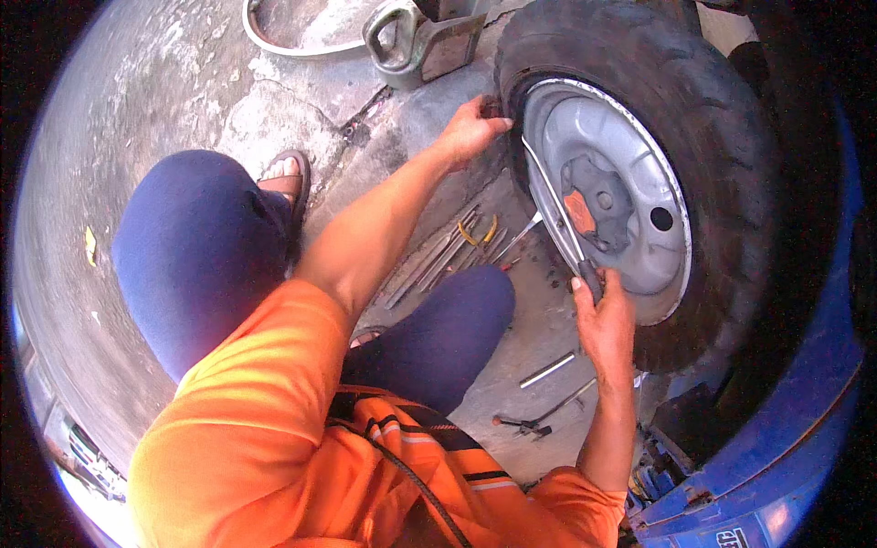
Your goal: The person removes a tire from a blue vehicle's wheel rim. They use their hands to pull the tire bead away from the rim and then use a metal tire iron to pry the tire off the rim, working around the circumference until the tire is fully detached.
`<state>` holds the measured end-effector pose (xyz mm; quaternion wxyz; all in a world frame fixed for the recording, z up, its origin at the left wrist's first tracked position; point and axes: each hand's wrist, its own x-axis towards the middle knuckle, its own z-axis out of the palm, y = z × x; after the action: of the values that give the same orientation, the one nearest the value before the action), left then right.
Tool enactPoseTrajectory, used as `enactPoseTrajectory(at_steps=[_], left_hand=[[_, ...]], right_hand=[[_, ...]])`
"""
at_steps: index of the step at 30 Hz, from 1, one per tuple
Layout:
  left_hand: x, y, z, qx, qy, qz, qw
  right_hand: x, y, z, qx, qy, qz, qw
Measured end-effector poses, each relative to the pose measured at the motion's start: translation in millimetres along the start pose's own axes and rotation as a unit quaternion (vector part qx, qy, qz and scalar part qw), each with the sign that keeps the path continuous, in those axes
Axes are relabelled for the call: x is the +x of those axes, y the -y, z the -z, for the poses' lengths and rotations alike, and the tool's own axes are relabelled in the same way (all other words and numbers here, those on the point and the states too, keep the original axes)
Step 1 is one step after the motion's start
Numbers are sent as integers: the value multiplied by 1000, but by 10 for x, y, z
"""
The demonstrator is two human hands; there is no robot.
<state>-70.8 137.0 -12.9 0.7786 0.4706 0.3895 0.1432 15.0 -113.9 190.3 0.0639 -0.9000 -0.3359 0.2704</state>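
A black tyre (744, 137) with a grey steel wheel (630, 146) in it stands at the right. My left hand (470, 132) is closed at the tyre's near left edge, thumb along the sidewall and fingertips partly hidden. Across the wheel's face lies a long metal pry tool with a black handle (590, 281), looking like a long screwdriver. Wrapped round that handle is my right hand (607, 320). The shaft runs up along the wheel, and its tip meets the rim close to my left hand.
Several hand tools (448, 251) lie on the concrete between my feet, with yellow-handled pliers (478, 232) among them. A short metal tube (546, 370) and a T-handled tool (534, 426) lie nearer. Behind are a metal ring (301, 47) and a grey-green stand (425, 50). Blue bodywork (758, 484) borders the right.
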Motion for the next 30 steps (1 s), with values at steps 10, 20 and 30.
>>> enactPoseTrajectory(at_steps=[10,20,30], left_hand=[[-306,-201,-135,679,41,-454,575],[-154,-391,-271,783,146,-465,387],[-108,-279,-217,736,102,-535,403]], right_hand=[[-79,48,25,-118,-50,13,992],[-66,102,93,-101,-69,59,991],[40,21,48,-101,-46,48,993]])
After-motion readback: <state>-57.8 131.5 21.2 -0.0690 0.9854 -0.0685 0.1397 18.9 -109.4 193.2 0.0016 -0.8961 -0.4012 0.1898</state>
